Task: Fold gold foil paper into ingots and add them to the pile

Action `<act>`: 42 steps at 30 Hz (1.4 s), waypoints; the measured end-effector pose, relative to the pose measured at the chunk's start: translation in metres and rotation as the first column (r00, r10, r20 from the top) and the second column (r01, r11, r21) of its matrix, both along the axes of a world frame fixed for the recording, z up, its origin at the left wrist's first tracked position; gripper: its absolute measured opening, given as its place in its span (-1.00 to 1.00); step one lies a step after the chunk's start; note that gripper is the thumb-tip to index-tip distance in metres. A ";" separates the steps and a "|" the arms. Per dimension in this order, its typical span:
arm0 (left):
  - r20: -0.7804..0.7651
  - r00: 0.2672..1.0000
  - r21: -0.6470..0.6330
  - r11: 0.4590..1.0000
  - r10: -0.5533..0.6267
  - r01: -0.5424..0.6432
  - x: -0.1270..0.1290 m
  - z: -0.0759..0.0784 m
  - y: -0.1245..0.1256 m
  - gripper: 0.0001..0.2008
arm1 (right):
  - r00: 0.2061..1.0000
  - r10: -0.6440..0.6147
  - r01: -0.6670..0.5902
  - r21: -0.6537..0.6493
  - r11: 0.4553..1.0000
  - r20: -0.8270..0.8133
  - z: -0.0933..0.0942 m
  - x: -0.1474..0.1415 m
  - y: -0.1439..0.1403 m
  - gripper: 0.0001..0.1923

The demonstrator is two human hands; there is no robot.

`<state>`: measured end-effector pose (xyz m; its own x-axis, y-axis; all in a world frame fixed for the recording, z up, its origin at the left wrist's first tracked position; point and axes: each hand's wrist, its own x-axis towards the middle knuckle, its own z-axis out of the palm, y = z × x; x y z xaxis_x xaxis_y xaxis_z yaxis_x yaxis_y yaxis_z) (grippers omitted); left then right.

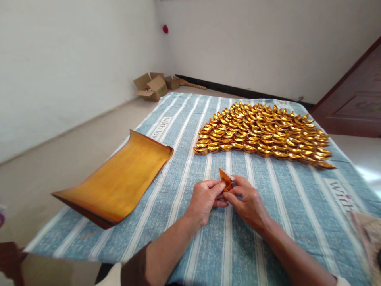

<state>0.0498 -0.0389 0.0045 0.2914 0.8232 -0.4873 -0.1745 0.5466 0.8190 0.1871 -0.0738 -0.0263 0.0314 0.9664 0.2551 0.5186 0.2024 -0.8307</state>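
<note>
Between my two hands is a small piece of folded gold foil paper, its pointed tip standing up and a pale inner side showing at the right. My left hand pinches it from the left with thumb and fingers. From the right, my right hand grips the same paper, thumb low and fingertips behind it. Some fingertips are hidden by the paper. Beyond my hands, many gold paper ingots sit packed in curved rows. To the left lies a curled stack of gold paper sheets.
A blue and white striped cloth covers the table. Open cardboard boxes stand on the floor by the far wall. At the right are a dark red wooden door and a beige fabric item at the table's edge.
</note>
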 end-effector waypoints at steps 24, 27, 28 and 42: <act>-0.111 0.992 0.058 0.997 0.055 -0.049 0.006 0.002 0.003 -0.94 | 0.985 -0.113 0.112 0.016 0.994 0.127 0.002 0.000 -0.001 -0.74; -0.102 0.990 0.075 0.993 0.094 -0.087 0.005 0.000 0.004 -0.92 | 0.993 -0.122 0.121 -0.095 0.988 -0.001 0.011 0.003 -0.001 -0.76; -0.097 0.989 0.085 0.991 0.109 -0.101 0.004 0.000 0.004 -0.90 | 0.990 -0.128 0.118 -0.148 0.982 -0.062 0.014 0.004 -0.001 -0.75; 0.068 0.969 0.163 0.956 0.238 -0.246 0.009 0.004 0.005 -0.71 | 0.738 -0.234 -0.169 -0.509 0.844 -0.632 0.016 -0.013 -0.002 -0.60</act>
<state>0.0588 -0.0341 0.0087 0.0930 0.9408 -0.3260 -0.3250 0.3382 0.8832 0.1737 -0.0755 -0.0106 0.0269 0.9314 -0.3630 -0.1937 -0.3514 -0.9160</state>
